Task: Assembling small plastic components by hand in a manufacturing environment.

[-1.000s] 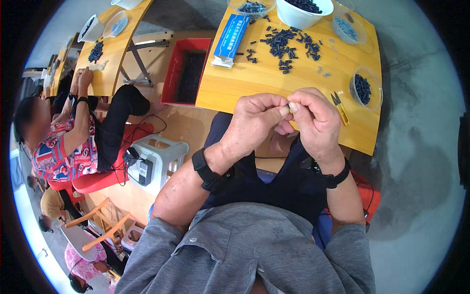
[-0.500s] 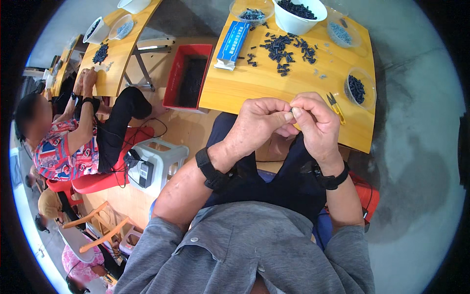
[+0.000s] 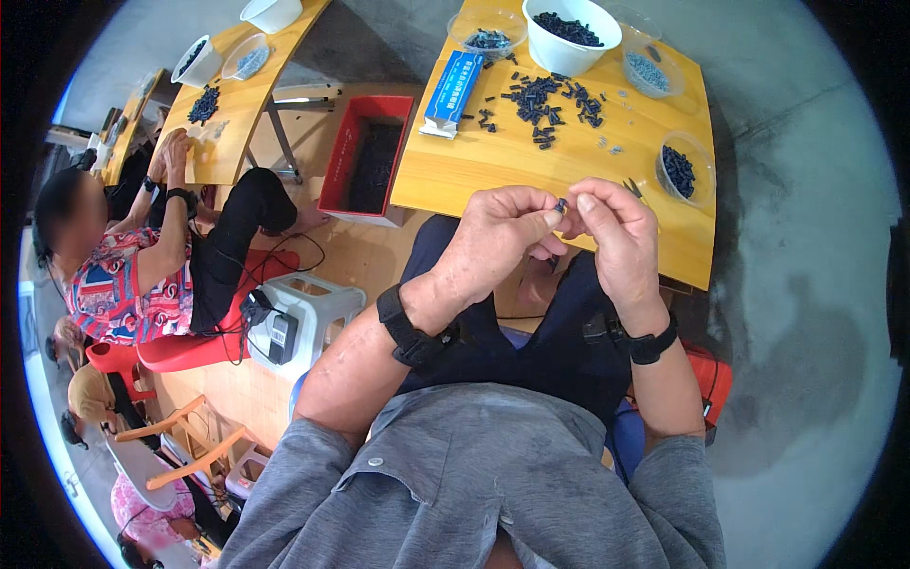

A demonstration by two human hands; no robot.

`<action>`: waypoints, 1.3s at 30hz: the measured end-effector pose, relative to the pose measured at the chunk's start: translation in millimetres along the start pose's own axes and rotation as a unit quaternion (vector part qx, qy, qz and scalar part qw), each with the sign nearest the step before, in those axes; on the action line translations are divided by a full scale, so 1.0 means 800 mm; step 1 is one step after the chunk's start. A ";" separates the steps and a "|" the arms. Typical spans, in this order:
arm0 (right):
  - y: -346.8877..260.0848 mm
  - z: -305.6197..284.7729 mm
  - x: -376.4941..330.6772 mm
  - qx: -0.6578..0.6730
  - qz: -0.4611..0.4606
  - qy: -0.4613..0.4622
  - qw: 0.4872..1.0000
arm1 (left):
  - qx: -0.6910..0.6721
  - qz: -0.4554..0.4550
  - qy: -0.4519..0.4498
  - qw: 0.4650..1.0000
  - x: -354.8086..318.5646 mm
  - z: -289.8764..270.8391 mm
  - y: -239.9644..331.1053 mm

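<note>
Above the near edge of the table, my left hand (image 3: 502,232) pinches a small dark plastic piece (image 3: 561,205) between thumb and forefinger. Close on its right is my right hand (image 3: 621,232), thumb and forefinger drawn together; whatever they hold, if anything, is too small to make out. Another dark bit (image 3: 554,262) shows under the left fingers. On the table ahead lies a loose pile of short black plastic pieces (image 3: 540,100). Yellow-handled snips (image 3: 633,188) lie beyond my right hand, mostly hidden by it.
A white bowl (image 3: 561,59) of black pieces stands at the back. Clear tubs hold black pieces (image 3: 679,173), bluish small parts (image 3: 647,73) and mixed parts (image 3: 487,40). A blue-white box (image 3: 453,93) lies left. Beyond are a red bin (image 3: 332,171), a grey stool (image 3: 313,308) and a seated co-worker (image 3: 133,284).
My fingertips have drawn slightly apart, and the dark piece now shows in my left pinch. The right hand covers more of the snips as the view shifts a little.
</note>
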State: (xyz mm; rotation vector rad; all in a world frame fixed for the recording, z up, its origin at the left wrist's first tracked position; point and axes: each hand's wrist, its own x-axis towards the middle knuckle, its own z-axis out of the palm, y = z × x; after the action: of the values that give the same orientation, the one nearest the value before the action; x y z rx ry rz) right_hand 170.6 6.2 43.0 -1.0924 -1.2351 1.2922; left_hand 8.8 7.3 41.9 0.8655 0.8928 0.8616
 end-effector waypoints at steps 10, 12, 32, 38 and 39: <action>-0.001 -0.008 -0.009 0.120 0.209 -0.049 0.969 | 0.033 0.061 0.015 0.997 -0.007 0.008 -0.002; 0.000 -0.007 -0.009 0.128 0.206 -0.048 0.969 | 0.022 0.057 0.008 0.998 -0.006 0.008 -0.001; 0.011 0.013 0.002 -0.027 -0.009 0.038 0.999 | 0.037 0.133 0.069 0.988 0.013 0.005 -0.020; 0.009 0.004 0.012 0.079 0.050 -0.015 0.995 | 0.022 0.083 0.056 0.995 0.013 0.003 -0.008; 0.006 0.005 0.013 0.079 0.051 -0.016 0.995 | 0.015 0.097 0.045 0.994 0.015 0.001 -0.011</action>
State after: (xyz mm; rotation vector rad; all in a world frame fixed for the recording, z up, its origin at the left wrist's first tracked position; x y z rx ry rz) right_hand 165.4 16.5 38.6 -1.0338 -1.0921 1.4651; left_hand 15.9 14.7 31.2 0.9561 0.9110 1.0645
